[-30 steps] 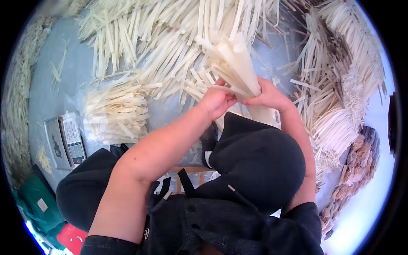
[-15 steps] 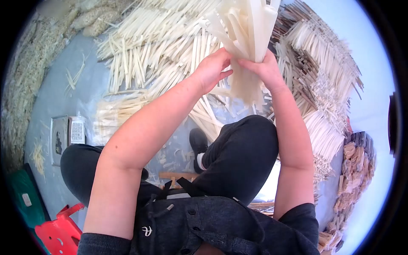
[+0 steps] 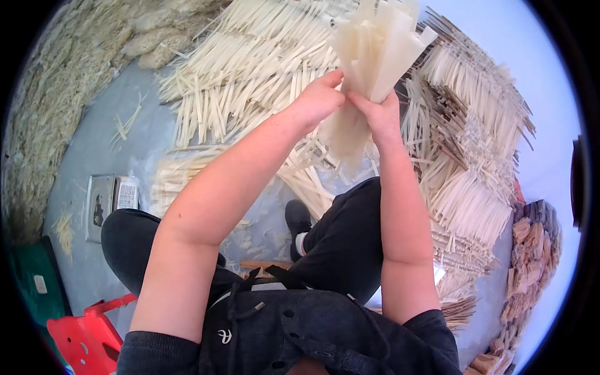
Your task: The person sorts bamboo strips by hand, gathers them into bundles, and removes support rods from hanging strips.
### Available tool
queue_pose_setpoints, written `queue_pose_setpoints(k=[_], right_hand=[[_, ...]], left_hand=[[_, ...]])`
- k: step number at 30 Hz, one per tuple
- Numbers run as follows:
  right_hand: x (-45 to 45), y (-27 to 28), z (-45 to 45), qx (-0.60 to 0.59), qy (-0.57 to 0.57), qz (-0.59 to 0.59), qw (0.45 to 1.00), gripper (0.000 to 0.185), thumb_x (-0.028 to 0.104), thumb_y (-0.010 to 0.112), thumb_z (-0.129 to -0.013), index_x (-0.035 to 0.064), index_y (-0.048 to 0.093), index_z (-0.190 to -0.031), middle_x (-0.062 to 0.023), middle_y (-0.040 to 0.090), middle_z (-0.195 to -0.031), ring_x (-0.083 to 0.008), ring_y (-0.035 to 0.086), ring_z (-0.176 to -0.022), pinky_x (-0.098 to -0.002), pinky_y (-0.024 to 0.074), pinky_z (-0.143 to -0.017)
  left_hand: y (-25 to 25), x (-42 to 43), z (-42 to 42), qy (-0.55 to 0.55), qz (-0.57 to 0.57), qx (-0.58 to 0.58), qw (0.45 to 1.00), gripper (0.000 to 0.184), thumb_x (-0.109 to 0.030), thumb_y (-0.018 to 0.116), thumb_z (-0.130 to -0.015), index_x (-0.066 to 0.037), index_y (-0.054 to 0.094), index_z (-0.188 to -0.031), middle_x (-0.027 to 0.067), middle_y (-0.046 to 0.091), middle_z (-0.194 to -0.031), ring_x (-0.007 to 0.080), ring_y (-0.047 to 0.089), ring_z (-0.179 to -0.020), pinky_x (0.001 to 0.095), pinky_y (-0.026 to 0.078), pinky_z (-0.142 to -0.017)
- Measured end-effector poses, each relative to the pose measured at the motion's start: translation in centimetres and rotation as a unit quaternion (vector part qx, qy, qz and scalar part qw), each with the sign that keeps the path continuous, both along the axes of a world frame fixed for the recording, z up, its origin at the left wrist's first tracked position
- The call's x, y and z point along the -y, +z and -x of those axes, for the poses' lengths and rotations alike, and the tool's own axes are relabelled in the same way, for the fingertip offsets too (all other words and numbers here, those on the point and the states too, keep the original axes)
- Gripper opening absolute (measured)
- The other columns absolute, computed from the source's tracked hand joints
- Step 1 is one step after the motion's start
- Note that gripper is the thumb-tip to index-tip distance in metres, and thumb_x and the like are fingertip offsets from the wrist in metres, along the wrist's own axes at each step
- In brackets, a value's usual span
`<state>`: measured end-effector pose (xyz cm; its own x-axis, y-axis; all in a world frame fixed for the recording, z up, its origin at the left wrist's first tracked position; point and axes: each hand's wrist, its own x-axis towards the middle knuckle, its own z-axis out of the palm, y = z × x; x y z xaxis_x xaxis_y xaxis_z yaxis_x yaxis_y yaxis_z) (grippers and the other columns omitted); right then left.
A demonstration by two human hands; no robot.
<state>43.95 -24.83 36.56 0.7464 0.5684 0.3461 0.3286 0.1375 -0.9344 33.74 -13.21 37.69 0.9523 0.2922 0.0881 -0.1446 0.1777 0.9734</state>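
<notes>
A fanned bundle of thin, pale, translucent flat strips [image 3: 375,56] is held up in front of me, its narrower end hanging down. My right hand [image 3: 379,115] is closed around its middle, thumb across the near side. At the bundle's left edge is my left hand [image 3: 320,100], fingers curled in and fingertips against the strips. Whether it pinches a single strip is hidden. Below and behind the hands lie many loose strips [image 3: 250,69] of the same pale kind, spread over the grey floor.
More strips, some brown-edged, are heaped in a long pile [image 3: 475,137] on the right. A flat scale [image 3: 101,206] with a keypad stands on the left floor. A red plastic chair [image 3: 87,340] and a green container [image 3: 37,281] are at lower left. Stacked brownish pieces [image 3: 531,256] line the right.
The bundle has tilted, its top fanning further right. My right hand has shifted slightly left and down. My left hand's fingers have curled in, and the whole view has shifted a little.
</notes>
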Motion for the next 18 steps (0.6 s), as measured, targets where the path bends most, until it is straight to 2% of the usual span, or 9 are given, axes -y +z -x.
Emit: queue_pose_setpoints(k=[3,7,9,10,12,13,15,16,18], right_hand=[[0.2,-0.4,-1.4,-0.031,0.009,-0.02,0.999,0.051,0.007,0.077,-0.068,-0.0024,0.056,-0.114,-0.0117,0.065,-0.104,-0.0197,0.064,-0.09,-0.0323,0.0511,-0.081],[0.8,-0.3,-2.8,-0.081,0.014,-0.071,0.994,0.052,0.004,0.078,-0.067,-0.0053,0.056,-0.114,-0.0129,0.065,-0.106,-0.0212,0.064,-0.092,-0.0323,0.0503,-0.083],[1.2,0.4,-2.6,-0.085,0.018,-0.103,0.991,0.053,0.003,0.078,-0.068,-0.0058,0.055,-0.115,-0.0131,0.065,-0.106,-0.0219,0.063,-0.092,-0.0327,0.0499,-0.084],[1.3,0.7,-2.6,-0.089,0.02,-0.135,0.987,0.053,0.002,0.077,-0.068,-0.0063,0.055,-0.116,-0.0133,0.064,-0.106,-0.0226,0.063,-0.093,-0.0331,0.0496,-0.085],[1.7,0.7,-2.9,-0.088,0.01,-0.15,0.985,0.055,0.001,0.077,-0.068,-0.0061,0.054,-0.118,-0.0132,0.063,-0.108,-0.0229,0.062,-0.096,-0.0335,0.0489,-0.086],[1.9,0.8,-3.1,-0.086,0.002,-0.165,0.982,0.057,0.0,0.077,-0.068,-0.0058,0.053,-0.12,-0.0132,0.062,-0.11,-0.0232,0.061,-0.099,-0.0338,0.0482,-0.088],[2.3,1.1,-3.1,-0.103,-0.003,-0.185,0.977,0.058,-0.001,0.075,-0.069,-0.0047,0.051,-0.122,-0.0121,0.061,-0.113,-0.0237,0.059,-0.103,-0.0344,0.0471,-0.091],[2.4,1.3,-3.2,-0.121,-0.008,-0.203,0.972,0.06,-0.002,0.074,-0.071,-0.0036,0.049,-0.125,-0.0109,0.059,-0.115,-0.0242,0.058,-0.106,-0.035,0.0459,-0.094],[2.7,1.3,-3.4,-0.123,-0.004,-0.206,0.971,0.059,-0.002,0.073,-0.071,-0.0034,0.048,-0.125,-0.0108,0.059,-0.115,-0.0242,0.058,-0.106,-0.0351,0.046,-0.094]], left_hand=[[-2.5,-1.3,0.2,0.071,0.066,-0.006,0.995,0.069,0.01,0.042,-0.074,-0.008,0.043,-0.141,0.0082,0.045,-0.142,0.0201,0.043,-0.13,0.0276,0.037,-0.099],[-5.4,-2.6,2.5,0.103,0.091,-0.018,0.99,0.066,0.01,0.043,-0.075,-0.007,0.047,-0.138,0.0084,0.047,-0.141,0.0214,0.042,-0.132,0.03,0.033,-0.105],[-8.5,-3.6,3.4,0.097,-0.02,-0.053,0.994,0.063,0.01,0.043,-0.074,-0.007,0.052,-0.134,0.0101,0.049,-0.139,0.0222,0.042,-0.132,0.0312,0.032,-0.107],[-10.2,-3.8,3.8,0.096,-0.02,-0.054,0.994,0.063,0.01,0.043,-0.074,-0.007,0.052,-0.134,0.0101,0.049,-0.139,0.0222,0.042,-0.132,0.0312,0.032,-0.107],[-14.1,-4.0,4.4,0.158,-0.151,-0.09,0.972,0.061,0.012,0.043,-0.071,-0.005,0.057,-0.128,0.0128,0.053,-0.134,0.0207,0.043,-0.131,0.0316,0.032,-0.106],[-16.5,-4.3,4.5,0.157,-0.152,-0.091,0.972,0.061,0.012,0.043,-0.071,-0.005,0.057,-0.128,0.0128,0.053,-0.134,0.0207,0.043,-0.131,0.0316,0.032,-0.106],[-20.4,-4.5,4.9,0.305,-0.064,-0.134,0.941,0.072,0.014,0.042,-0.07,-0.012,0.051,-0.136,0.013,0.045,-0.141,0.0252,0.046,-0.127,0.0337,0.034,-0.104],[-20.3,-4.1,5.4,0.305,-0.064,-0.135,0.94,0.072,0.014,0.042,-0.07,-0.012,0.051,-0.136,0.013,0.045,-0.141,0.0252,0.046,-0.127,0.0337,0.034,-0.104],[-20.4,-3.2,6.5,0.318,0.209,-0.244,0.892,0.08,0.015,0.043,-0.072,-0.022,0.041,-0.142,0.0102,0.033,-0.148,0.0293,0.049,-0.122,0.037,0.041,-0.098]])
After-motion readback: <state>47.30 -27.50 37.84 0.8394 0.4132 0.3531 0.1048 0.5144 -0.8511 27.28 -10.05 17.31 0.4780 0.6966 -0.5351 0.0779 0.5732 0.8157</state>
